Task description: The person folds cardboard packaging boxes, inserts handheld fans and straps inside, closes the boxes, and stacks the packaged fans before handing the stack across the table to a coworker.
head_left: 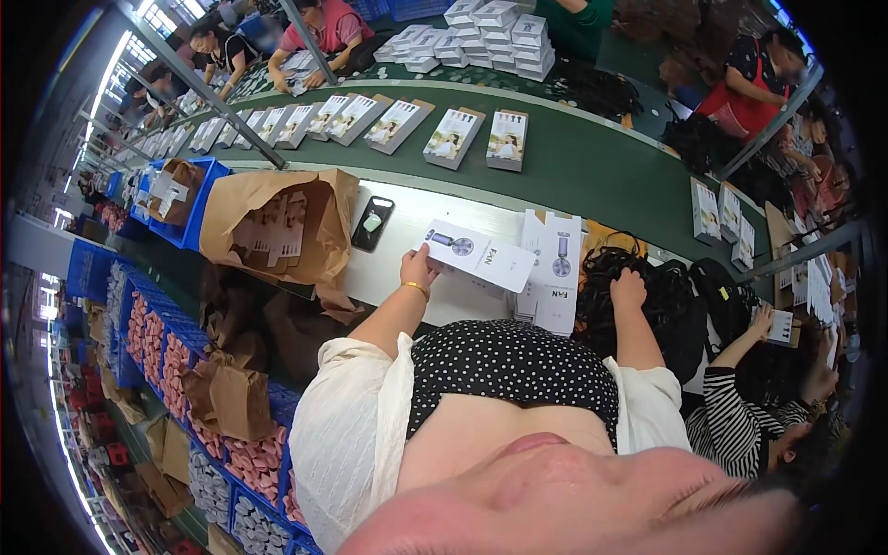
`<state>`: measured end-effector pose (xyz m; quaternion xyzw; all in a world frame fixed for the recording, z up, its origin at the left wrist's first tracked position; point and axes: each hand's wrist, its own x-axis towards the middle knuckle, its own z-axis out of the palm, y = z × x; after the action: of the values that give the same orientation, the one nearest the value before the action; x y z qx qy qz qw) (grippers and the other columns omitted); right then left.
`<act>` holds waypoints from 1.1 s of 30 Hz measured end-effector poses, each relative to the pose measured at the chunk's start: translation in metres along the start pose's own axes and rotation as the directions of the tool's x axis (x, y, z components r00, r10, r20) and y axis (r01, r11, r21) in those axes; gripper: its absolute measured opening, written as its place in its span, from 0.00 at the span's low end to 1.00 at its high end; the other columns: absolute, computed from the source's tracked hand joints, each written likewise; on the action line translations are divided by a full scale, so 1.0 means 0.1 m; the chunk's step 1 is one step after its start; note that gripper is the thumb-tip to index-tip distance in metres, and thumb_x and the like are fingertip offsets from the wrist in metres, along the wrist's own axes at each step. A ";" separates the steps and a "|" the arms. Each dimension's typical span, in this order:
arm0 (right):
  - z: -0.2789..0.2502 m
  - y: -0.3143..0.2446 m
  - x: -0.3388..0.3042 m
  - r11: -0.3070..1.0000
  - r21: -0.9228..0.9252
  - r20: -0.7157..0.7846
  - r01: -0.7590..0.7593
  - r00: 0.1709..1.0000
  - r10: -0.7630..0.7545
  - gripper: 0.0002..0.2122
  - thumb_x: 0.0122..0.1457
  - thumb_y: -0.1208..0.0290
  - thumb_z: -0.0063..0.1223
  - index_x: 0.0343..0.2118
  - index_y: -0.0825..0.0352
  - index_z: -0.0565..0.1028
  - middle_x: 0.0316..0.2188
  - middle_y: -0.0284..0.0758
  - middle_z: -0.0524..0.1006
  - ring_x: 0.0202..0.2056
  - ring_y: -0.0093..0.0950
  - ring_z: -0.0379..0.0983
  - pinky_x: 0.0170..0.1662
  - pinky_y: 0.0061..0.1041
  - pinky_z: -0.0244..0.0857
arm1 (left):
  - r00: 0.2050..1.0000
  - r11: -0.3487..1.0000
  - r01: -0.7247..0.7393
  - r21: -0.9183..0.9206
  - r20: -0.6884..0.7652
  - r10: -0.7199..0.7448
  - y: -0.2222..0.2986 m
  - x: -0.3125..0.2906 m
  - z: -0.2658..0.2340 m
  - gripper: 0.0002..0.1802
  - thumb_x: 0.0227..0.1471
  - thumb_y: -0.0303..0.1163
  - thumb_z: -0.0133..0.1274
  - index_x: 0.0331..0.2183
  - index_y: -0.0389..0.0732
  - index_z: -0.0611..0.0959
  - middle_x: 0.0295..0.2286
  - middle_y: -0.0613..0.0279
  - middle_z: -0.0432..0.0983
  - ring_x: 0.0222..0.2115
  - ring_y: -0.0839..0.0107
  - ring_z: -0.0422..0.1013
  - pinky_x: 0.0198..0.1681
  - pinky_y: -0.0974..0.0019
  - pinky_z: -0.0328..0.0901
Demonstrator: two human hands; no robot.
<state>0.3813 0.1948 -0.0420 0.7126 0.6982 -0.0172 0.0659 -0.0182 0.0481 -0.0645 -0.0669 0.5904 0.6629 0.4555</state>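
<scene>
My left hand (pixel 419 268), with a gold-coloured bangle at its wrist, grips the near left end of a white carton (pixel 500 266) printed with a small purple-grey fan. The carton is tilted above the white worktop (pixel 393 275). To its right lies a stack of similar white cartons (pixel 552 302), which look flat. My right hand (pixel 629 289) is in a heap of black cables (pixel 605 269), its fingers curled down among the strands. What exactly those fingers pinch is too small to make out.
A brown paper bag (pixel 321 191) with printed papers inside stands left of a black phone-shaped object (pixel 374 224). Beyond runs a green conveyor (pixel 573 157) carrying several boxes (pixel 453 137). Blue crates (pixel 199 344) with pink parts stand at left. A striped-sleeved co-worker (pixel 740 398) sits close at right.
</scene>
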 end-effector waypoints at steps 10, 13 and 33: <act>-0.34 0.18 0.08 0.987 -0.058 0.128 0.149 0.982 -0.141 0.09 0.50 0.67 0.49 0.33 0.64 0.74 0.31 0.36 0.74 0.38 0.35 0.70 0.38 0.35 0.64 | 0.999 0.999 0.032 0.012 0.034 -0.033 -0.09 0.04 0.02 0.32 0.50 0.37 0.49 0.51 0.38 0.54 0.43 0.52 0.60 0.40 0.57 0.64 0.43 0.54 0.62; -0.37 0.21 0.03 0.979 -0.143 0.122 0.142 0.985 -0.125 0.11 0.50 0.69 0.48 0.37 0.62 0.73 0.36 0.36 0.72 0.41 0.35 0.68 0.42 0.35 0.62 | 0.998 0.999 0.047 0.002 0.050 -0.047 -0.09 0.06 0.02 0.31 0.50 0.37 0.49 0.50 0.38 0.55 0.42 0.53 0.62 0.40 0.58 0.64 0.43 0.55 0.62; -0.58 0.53 0.30 0.988 -0.094 0.035 0.122 0.992 -0.119 0.06 0.48 0.75 0.44 0.25 0.67 0.75 0.28 0.43 0.75 0.35 0.40 0.71 0.35 0.36 0.65 | 0.989 0.992 0.120 0.031 0.086 -0.122 -0.20 0.12 -0.01 0.32 0.49 0.36 0.49 0.51 0.38 0.54 0.43 0.50 0.63 0.41 0.57 0.66 0.44 0.51 0.62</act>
<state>0.4311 0.2301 0.0152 0.6647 0.7390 0.0020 0.1093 -0.0119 0.0516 -0.0866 -0.0675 0.5730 0.6286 0.5215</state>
